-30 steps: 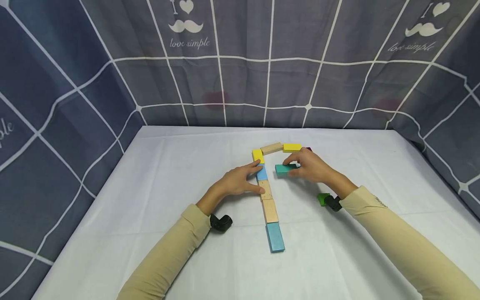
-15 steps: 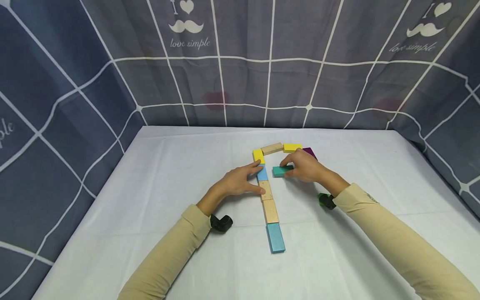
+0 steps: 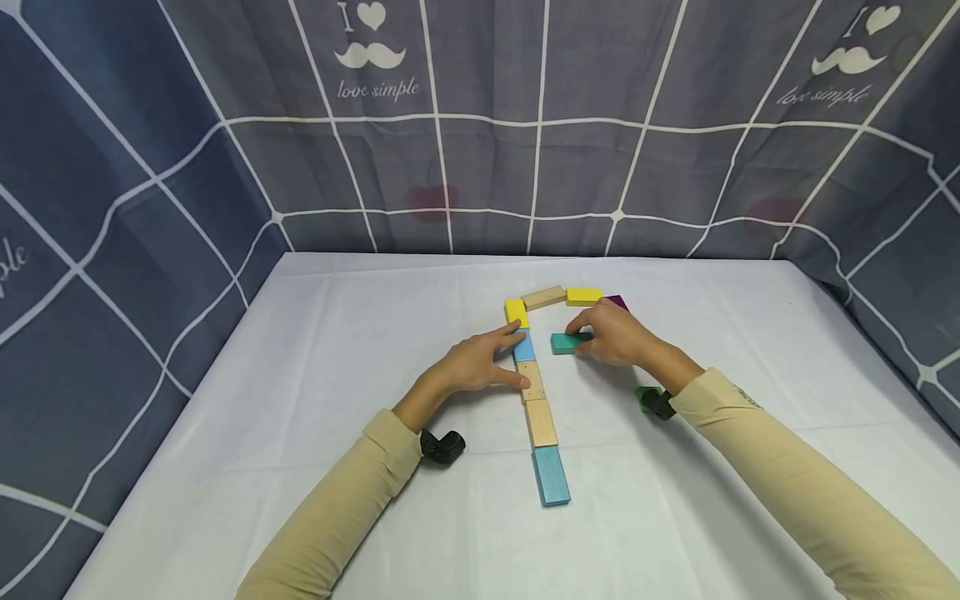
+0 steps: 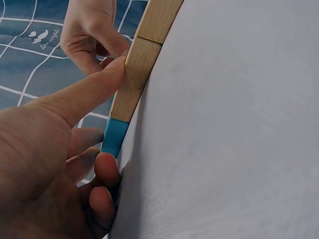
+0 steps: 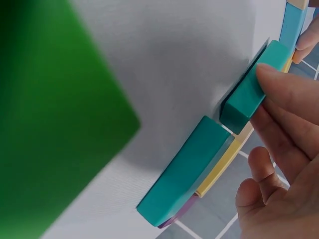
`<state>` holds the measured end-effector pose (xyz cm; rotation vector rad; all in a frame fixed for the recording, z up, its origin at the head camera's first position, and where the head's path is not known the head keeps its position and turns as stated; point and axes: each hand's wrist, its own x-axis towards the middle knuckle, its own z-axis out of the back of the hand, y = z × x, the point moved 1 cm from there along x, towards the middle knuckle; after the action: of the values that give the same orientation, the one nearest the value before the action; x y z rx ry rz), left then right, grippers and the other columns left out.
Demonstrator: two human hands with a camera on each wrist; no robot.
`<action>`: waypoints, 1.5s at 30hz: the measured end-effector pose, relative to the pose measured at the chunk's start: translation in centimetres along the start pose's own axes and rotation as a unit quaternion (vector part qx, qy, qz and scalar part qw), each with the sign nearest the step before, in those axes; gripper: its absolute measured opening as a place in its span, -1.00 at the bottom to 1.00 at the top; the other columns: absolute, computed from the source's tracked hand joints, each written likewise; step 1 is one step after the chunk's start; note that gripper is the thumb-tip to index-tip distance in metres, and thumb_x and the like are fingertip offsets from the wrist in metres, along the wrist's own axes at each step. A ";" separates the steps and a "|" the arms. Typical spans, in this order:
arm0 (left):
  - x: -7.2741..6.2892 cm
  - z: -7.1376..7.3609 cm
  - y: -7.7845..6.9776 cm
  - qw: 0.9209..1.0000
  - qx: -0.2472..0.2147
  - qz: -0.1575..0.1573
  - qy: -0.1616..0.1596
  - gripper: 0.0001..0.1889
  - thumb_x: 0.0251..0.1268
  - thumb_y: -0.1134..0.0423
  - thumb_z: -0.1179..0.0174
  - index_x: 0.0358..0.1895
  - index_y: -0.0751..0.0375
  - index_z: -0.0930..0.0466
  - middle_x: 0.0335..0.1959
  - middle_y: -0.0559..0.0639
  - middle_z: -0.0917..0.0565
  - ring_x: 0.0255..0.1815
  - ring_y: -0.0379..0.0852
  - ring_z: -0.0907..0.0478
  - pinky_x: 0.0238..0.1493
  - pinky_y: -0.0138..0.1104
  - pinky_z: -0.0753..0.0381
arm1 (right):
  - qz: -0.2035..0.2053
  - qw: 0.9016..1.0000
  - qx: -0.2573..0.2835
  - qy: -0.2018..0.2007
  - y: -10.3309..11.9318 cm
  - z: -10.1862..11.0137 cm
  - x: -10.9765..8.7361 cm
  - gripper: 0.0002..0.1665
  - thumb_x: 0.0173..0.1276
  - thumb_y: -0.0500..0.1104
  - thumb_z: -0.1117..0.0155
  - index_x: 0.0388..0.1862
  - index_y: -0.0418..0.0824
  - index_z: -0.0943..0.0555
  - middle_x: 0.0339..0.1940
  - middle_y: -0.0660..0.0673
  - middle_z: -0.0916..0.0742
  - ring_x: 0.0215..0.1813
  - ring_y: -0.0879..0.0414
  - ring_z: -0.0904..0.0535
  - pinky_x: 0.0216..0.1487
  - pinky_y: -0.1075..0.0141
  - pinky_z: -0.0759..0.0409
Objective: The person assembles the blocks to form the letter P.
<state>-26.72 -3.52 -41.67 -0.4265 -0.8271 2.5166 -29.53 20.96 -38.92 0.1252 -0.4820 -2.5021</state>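
Note:
My right hand [image 3: 617,332] pinches a teal wooden block [image 5: 255,92] between thumb and fingers, at the table inside a curve of blocks. A second teal block [image 5: 184,172] lies beside it in the right wrist view; in the head view the hand covers it. My left hand [image 3: 474,361] rests along the row's left side. Its thumb touches a plain wooden block [image 4: 135,74], and its fingers lie at the light blue block [image 3: 524,347]. A yellow block [image 3: 516,312] stands just beyond those fingers.
Toward me the row continues with another plain block [image 3: 541,422] and a blue block [image 3: 551,475]. A plain block [image 3: 543,297], yellow block [image 3: 583,297] and partly hidden purple block [image 3: 617,302] curve along the back. Beneath the right wrist lies a green block [image 5: 60,119].
My right hand slid the teal block left and toward me, then slightly back right. The purple block came into fuller view, then was partly covered again. My left hand stayed still.

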 end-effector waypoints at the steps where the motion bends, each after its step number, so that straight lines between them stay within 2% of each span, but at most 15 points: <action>1: 0.0 0.0 0.0 1.000 -0.001 -0.001 0.000 -0.09 0.09 -0.18 -0.42 0.51 -0.03 -0.26 0.57 -0.22 -0.08 0.54 -0.05 -0.06 0.43 -0.01 -0.16 | -0.001 1.000 0.001 0.000 0.0 0.0 0.0 -0.66 0.13 -0.34 -0.50 -0.08 -0.34 -0.75 -0.08 -0.16 -0.77 0.04 -0.10 -0.51 0.13 -0.01 -0.45; 15: 0.2 -0.3 -0.2 1.000 0.002 -0.004 0.000 -0.10 0.10 -0.17 -0.42 0.51 -0.03 -0.26 0.58 -0.23 -0.06 0.55 -0.05 -0.04 0.44 -0.02 -0.15 | -0.012 1.000 0.008 0.005 -0.5 0.1 -0.5 -0.62 0.14 -0.34 -0.49 -0.02 -0.37 -0.72 -0.03 -0.21 -0.75 0.16 -0.15 -0.53 0.26 -0.09 -0.39; 24: 0.2 -0.4 -0.4 1.000 0.001 -0.004 -0.001 -0.09 0.08 -0.18 -0.43 0.51 -0.03 -0.26 0.58 -0.22 -0.07 0.55 -0.04 -0.03 0.44 -0.01 -0.14 | 0.004 1.000 0.003 -0.027 -0.2 1.0 -1.8 -0.57 0.20 -0.29 -0.45 0.06 -0.38 -0.67 0.07 -0.27 -0.71 0.16 -0.17 -0.49 0.22 -0.03 -0.38; 26: 0.2 -0.4 -0.4 1.000 0.000 -0.004 -0.001 -0.09 0.08 -0.18 -0.43 0.51 -0.03 -0.26 0.58 -0.22 -0.07 0.55 -0.04 -0.03 0.44 0.01 -0.14 | 0.012 0.999 0.002 -0.040 -0.4 1.3 -2.3 -0.58 0.20 -0.29 -0.43 0.06 -0.39 -0.66 0.05 -0.27 -0.71 0.15 -0.18 -0.49 0.21 -0.03 -0.38; 29: 0.2 -0.4 -0.4 1.000 0.000 -0.007 -0.002 -0.09 0.09 -0.18 -0.42 0.51 -0.02 -0.25 0.58 -0.21 -0.06 0.55 -0.03 -0.03 0.44 0.02 -0.13 | 0.004 0.999 0.018 -0.050 -0.5 1.9 -3.5 -0.57 0.22 -0.29 -0.42 0.07 -0.39 -0.66 0.02 -0.26 -0.72 0.07 -0.18 -0.46 0.09 0.01 -0.43; 35: 0.3 -0.4 -0.2 1.000 0.002 -0.009 -0.006 -0.09 0.10 -0.16 -0.43 0.51 0.02 -0.26 0.58 -0.19 -0.07 0.55 -0.04 -0.03 0.44 -0.01 -0.13 | -0.023 0.998 0.051 -0.041 -0.7 2.7 -6.2 -0.58 0.27 -0.27 -0.39 0.10 -0.39 -0.65 -0.01 -0.25 -0.70 -0.04 -0.15 -0.45 -0.12 0.11 -0.47; 40: 0.2 -0.5 -0.1 1.000 -0.003 -0.006 -0.006 -0.09 0.10 -0.16 -0.43 0.51 0.02 -0.26 0.58 -0.18 -0.07 0.55 -0.04 -0.02 0.45 0.00 -0.12 | -0.036 0.997 0.047 -0.040 -1.6 1.8 -8.3 -0.61 0.27 -0.25 -0.41 0.07 -0.35 -0.67 -0.04 -0.20 -0.71 -0.06 -0.12 -0.49 -0.13 0.11 -0.49; 45: 0.0 -0.5 -0.2 1.000 -0.005 0.002 -0.007 -0.10 0.10 -0.15 -0.43 0.51 0.00 -0.26 0.58 -0.18 -0.07 0.55 -0.04 -0.02 0.45 0.02 -0.11 | -0.033 0.998 0.028 -0.047 -2.0 0.3 -10.0 -0.56 0.29 -0.09 -0.43 0.04 -0.36 -0.68 -0.06 -0.17 -0.73 -0.14 -0.02 -0.49 -0.18 0.14 -0.49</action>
<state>-26.48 -3.18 -41.94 -0.4145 -0.8456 2.5221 -22.35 28.25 -39.58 0.0467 -0.5961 -2.5677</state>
